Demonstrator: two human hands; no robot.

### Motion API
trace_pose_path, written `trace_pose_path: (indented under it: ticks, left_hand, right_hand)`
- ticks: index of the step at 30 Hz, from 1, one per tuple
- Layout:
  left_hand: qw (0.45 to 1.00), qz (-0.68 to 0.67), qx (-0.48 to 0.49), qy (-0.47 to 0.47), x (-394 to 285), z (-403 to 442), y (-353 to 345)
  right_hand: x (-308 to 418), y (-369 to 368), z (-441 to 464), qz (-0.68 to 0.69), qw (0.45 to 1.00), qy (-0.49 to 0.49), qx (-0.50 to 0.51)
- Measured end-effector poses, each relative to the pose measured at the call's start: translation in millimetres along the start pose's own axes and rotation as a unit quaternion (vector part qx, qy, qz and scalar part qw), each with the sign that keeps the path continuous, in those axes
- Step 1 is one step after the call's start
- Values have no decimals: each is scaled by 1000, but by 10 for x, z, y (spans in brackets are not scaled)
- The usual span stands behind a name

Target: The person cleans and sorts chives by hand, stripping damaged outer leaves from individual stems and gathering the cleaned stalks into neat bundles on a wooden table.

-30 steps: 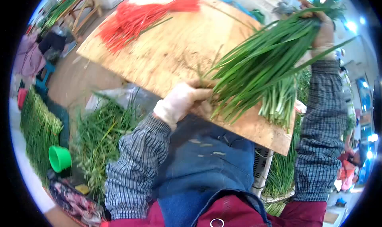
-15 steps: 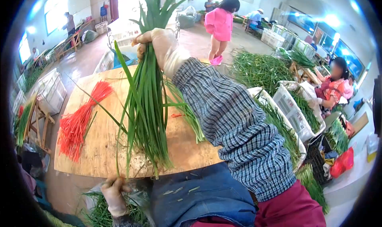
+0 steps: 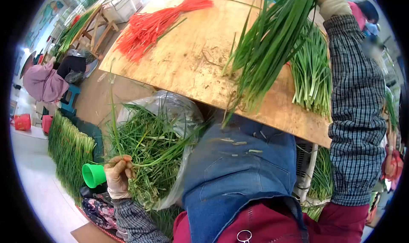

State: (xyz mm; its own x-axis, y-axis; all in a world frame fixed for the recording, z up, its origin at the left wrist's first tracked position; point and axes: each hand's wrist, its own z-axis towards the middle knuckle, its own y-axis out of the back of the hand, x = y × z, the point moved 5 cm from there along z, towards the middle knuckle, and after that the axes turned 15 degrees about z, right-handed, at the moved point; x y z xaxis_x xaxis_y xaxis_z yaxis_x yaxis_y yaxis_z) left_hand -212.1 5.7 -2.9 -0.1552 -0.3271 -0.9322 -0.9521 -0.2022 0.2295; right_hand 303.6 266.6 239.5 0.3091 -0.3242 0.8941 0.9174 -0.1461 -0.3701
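High at the right, my right hand (image 3: pixel 332 2) in a pale glove is closed round a bunch of long green stalks (image 3: pixel 277 43), whose ends hang over the wooden board (image 3: pixel 179 68). My left hand (image 3: pixel 118 172), also gloved, pinches a few thin green blades (image 3: pixel 114 128) at the lower left, beside a plastic bag of loose green leaves (image 3: pixel 155 153). Another green bunch with pale stem ends (image 3: pixel 313 72) lies on the board's right part. A bundle of red strips (image 3: pixel 157 24) lies at the board's far left.
A green cup (image 3: pixel 93 175) and rows of green stalks (image 3: pixel 72 149) are at the left. A seated person in pink (image 3: pixel 44 83) is near a blue stool (image 3: pixel 71 99). A wooden rack (image 3: pixel 93 30) stands at the upper left. A crate of greens (image 3: pixel 320 175) sits below the board's right edge.
The view has tilted down and turned left. My left hand has moved from the board's edge out over the bag's left side with thin blades. My right hand still holds the bunch.
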Motion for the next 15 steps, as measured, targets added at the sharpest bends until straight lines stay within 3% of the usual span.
trace_pose_path:
  ticks: [1,3,5,6,7,8,9,10,11,12,13,15]
  left_hand:
    - [999,-14,17,-30,-211,-25,-123]
    - [997,-8,37,-71,-532,-15,-245]
    - [997,-13,-1,-80,-641,38,-270]
    - [994,-17,46,-99,-726,77,-299]
    - [983,-25,139,-117,-672,136,-240]
    - [991,-12,109,-83,-770,107,-289]
    - [997,1,70,-45,-827,51,-309]
    - [993,29,86,-72,-853,71,-337]
    - [989,80,96,-82,-878,100,-343]
    - [988,73,88,-106,-923,114,-389]
    - [986,65,81,-128,-958,112,-422]
    - [984,63,81,-144,-848,251,-365]
  right_hand:
    - [-21,-441,-349,-26,991,16,-127]
    - [34,59,-11,85,996,-31,26]
    - [0,231,202,72,997,24,3]
    - [29,178,297,-146,951,238,136]
    - [7,181,291,-299,807,479,174]
    - [60,206,245,-204,910,333,137]
    - [55,108,76,-6,988,140,64]
    - [43,-2,-65,70,996,54,11]
    - [36,-130,-125,48,998,48,0]
    - [9,-107,40,-129,953,265,70]
    - [103,-229,-120,-255,914,307,74]
    - [294,-672,-454,-598,709,368,65]
